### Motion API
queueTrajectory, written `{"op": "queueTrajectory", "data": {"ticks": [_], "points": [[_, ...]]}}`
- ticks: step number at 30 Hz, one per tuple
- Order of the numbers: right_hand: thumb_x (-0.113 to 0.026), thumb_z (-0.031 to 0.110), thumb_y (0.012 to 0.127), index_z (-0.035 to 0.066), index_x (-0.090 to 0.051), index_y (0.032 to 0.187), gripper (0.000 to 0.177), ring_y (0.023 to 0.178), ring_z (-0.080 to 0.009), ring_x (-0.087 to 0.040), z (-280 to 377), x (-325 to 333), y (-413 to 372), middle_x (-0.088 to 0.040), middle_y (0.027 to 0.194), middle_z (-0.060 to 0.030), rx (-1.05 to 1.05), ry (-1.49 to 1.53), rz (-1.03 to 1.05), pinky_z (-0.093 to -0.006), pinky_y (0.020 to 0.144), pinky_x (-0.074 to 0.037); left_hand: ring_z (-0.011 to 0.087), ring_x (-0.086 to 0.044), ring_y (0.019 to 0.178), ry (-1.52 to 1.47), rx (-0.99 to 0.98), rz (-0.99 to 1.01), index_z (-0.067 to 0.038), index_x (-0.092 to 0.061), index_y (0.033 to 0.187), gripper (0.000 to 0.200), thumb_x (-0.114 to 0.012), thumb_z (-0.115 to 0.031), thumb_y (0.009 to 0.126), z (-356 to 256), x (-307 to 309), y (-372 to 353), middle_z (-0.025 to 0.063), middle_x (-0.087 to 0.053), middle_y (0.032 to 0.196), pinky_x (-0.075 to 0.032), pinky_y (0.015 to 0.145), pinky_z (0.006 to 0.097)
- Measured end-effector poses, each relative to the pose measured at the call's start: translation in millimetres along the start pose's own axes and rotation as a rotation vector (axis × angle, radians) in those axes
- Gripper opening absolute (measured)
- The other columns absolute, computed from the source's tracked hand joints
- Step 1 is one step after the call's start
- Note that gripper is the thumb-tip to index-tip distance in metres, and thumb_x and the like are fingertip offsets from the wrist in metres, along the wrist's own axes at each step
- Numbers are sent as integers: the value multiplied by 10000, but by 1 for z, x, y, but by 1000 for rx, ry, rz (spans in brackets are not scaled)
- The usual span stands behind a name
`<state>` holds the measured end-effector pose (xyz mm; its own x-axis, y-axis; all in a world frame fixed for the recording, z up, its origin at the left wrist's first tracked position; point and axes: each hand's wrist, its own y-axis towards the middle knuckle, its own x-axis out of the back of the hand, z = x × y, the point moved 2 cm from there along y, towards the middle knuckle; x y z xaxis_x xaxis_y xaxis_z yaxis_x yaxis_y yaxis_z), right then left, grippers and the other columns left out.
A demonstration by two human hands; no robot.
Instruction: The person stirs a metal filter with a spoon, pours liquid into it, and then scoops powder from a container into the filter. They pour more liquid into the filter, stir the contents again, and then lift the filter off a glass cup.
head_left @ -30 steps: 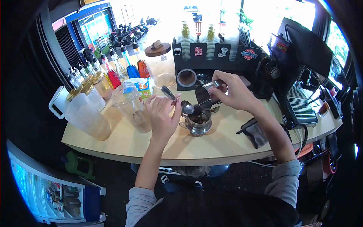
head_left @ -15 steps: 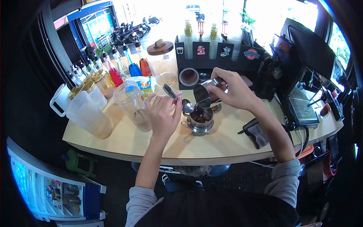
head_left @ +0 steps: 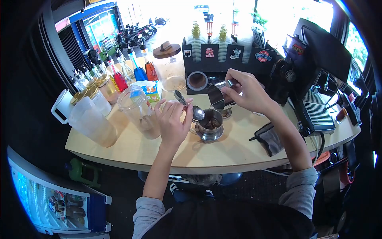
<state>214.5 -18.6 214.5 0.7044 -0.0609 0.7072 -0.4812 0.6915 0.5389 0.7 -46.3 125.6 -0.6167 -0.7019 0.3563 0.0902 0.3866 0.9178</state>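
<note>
My left hand (head_left: 173,121) pinches a metal spoon (head_left: 198,114) by its handle, with the bowl at the left rim of a metal drip coffee filter (head_left: 211,129). The filter sits on a cup with a handle, and dark wet contents show inside it. In my right hand (head_left: 251,95) is a stainless steel pitcher (head_left: 216,98), tipped to the left above the filter. A thin stream seems to run from its lip into the filter. A clear open jar (head_left: 133,107) stands just left of my left hand.
A frosted plastic jug (head_left: 93,123) and several syrup bottles (head_left: 140,72) line the left side. Behind are a wooden-lidded canister (head_left: 168,65) and a black cup organizer (head_left: 218,55). A folded grey cloth (head_left: 269,140) lies on the right, near an espresso machine (head_left: 318,113).
The pitcher in my right hand has moved slightly up and to the right, still tipped. My left hand holds the spoon in almost the same place.
</note>
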Motion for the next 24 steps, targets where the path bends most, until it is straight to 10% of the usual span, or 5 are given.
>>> {"op": "queueTrajectory", "data": {"ticks": [19, 21, 24], "points": [[-672, 73, 832, -27, -475, 857, 223, 590, -174, -586, 3, 14, -11, -542, 654, -133, -5, -65, 27, -318, 540, -433, 138, -586, 726, -4, 3, 7, -112, -691, 901, 91, -664, -104, 815, -1, -1, -1, -20, -608, 689, -338, 940, 396], [-670, 97, 825, 6, -466, 839, 224, 562, -140, -348, 2, 10, -10, -379, 621, -61, -17, 9, 12, -299, 521, -312, 140, -585, 731, -9, -1, 6, -112, -689, 900, 89, -665, -104, 814, -2, 0, -1, -21, -609, 690, -337, 941, 397], [-680, 119, 823, 8, -476, 848, 233, 560, -146, -370, 2, 5, -7, -399, 623, -67, -3, 11, 18, -303, 527, -324, 144, -585, 737, -25, 1, 11, -106, -678, 876, 65, -666, -102, 812, -2, 0, -3, -21, -626, 707, -337, 941, 399]]}}
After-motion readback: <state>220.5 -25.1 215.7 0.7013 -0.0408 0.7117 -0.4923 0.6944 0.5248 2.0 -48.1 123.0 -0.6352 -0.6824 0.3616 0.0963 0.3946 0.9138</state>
